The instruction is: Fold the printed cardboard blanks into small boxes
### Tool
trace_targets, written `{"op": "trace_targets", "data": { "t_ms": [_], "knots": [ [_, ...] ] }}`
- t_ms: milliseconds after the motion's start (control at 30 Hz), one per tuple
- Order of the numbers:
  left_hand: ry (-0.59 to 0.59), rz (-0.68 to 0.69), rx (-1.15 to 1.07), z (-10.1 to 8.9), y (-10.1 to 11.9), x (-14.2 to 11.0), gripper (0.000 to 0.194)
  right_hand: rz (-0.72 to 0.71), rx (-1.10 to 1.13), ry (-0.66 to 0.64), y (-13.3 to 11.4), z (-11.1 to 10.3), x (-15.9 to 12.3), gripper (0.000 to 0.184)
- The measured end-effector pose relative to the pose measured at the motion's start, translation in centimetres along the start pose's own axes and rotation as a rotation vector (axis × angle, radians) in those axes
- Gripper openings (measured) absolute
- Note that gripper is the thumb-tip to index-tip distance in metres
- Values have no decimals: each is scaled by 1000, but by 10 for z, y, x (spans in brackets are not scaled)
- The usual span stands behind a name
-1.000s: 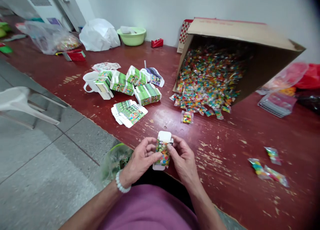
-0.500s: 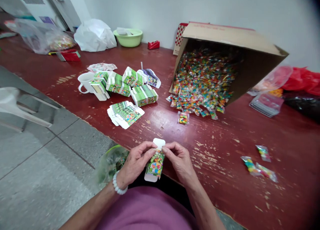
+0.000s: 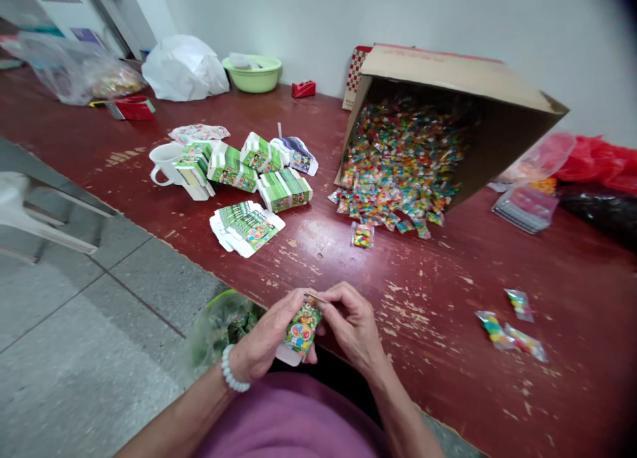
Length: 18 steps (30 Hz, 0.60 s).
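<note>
A small printed candy box (image 3: 302, 328), green with colourful pictures, is held over the table's front edge. My left hand (image 3: 271, 332) wraps round its left side, with fingertips showing beneath. At the box's top end, the fingers of my right hand (image 3: 351, 318) pinch the flap, which is folded over. A white flap juts from the lower end. Ahead lie a fanned stack of flat boxes (image 3: 249, 227) and several banded green bundles (image 3: 284, 190). One candy packet (image 3: 362, 235) rests alone in front of the cardboard carton (image 3: 460, 76), which lies on its side, full of such packets.
Three loose packets (image 3: 512, 328) lie at the right. A white mug (image 3: 166, 164) stands by the bundles. Behind are a green basin (image 3: 255, 76) and a red tape dispenser (image 3: 303, 89). A lined bin (image 3: 219, 332) is below the table edge; a white stool (image 3: 44, 212) stands left.
The box's upper flap, upright before, is now folded over under my right fingers. My left hand has shifted from pinching the top corner to wrapping round the box's side.
</note>
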<state>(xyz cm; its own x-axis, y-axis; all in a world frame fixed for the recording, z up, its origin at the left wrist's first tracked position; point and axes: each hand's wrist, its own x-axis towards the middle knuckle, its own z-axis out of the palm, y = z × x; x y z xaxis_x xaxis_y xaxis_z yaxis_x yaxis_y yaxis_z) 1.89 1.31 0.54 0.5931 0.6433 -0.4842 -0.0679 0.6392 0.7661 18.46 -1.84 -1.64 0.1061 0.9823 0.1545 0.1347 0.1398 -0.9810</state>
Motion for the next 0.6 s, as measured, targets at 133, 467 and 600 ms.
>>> {"op": "trace_targets", "data": {
  "t_ms": [133,467,600],
  "knots": [
    [63,-25,-42,3,-6,5,55,7,-28,-69,-2,-1,2,17],
    [71,81,183,6,-2,6,66,348,381,-102,-12,-1,9,23],
    [97,74,200,4,0,5,69,331,363,-77,-11,1,9,22]
  ]
}}
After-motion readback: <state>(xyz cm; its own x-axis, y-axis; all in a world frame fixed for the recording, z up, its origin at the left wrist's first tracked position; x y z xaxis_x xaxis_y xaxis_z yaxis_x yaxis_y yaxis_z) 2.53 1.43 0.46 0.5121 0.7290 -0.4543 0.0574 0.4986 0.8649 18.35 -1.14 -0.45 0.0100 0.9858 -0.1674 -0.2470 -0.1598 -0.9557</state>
